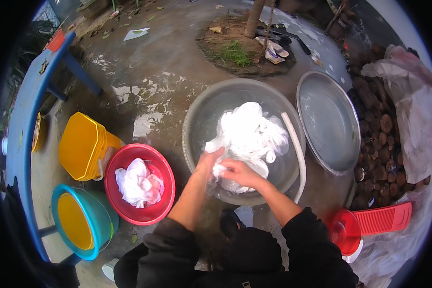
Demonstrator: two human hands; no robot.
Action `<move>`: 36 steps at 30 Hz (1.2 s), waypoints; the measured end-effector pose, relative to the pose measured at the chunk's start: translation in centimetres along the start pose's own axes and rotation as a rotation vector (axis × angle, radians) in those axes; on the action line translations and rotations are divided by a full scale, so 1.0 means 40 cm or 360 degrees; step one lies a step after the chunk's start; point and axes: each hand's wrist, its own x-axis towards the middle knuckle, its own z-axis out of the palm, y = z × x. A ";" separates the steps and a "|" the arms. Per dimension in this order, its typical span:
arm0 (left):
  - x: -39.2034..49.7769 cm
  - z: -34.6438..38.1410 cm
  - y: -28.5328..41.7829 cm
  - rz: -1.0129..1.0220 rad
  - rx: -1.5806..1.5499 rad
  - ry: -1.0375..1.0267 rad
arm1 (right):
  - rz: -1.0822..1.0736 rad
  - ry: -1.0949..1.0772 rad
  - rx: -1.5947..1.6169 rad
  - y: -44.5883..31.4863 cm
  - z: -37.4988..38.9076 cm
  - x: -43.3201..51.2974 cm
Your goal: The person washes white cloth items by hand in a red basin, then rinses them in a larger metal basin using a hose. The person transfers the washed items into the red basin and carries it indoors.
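Observation:
White wet cloth (244, 129) lies heaped in a large grey basin (192, 108) of water. At the basin's near left edge, my left hand (210, 162) grips a part of the cloth. Close beside it on the right, my right hand (239, 172) pinches a bunched piece of the same cloth. A pale hose (295, 147) hangs over the basin's right rim. To the left, a red basin (109, 180) holds another white cloth (138, 181) with a pinkish patch.
An oval metal tub (327, 118) stands right of the basin. Yellow buckets (81, 144) and a teal bucket (100, 212) are at left, near a blue bench (25, 108). A red washboard (385, 217) and red scoop (347, 232) lie at right by stacked logs (381, 144). Behind is a tree trunk (254, 19).

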 end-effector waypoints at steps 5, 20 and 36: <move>-0.196 0.084 0.180 0.0588 0.0108 -0.0099 | 0.0565 0.0598 0.0871 -0.038 -0.106 -0.067; -0.643 -0.134 0.475 0.1133 -0.0816 -0.0167 | 0.0679 0.0448 -0.0740 0.266 -0.115 0.184; -0.393 -0.111 0.283 0.1198 0.2083 0.0059 | -0.0471 0.0699 0.0379 -0.634 -0.308 0.033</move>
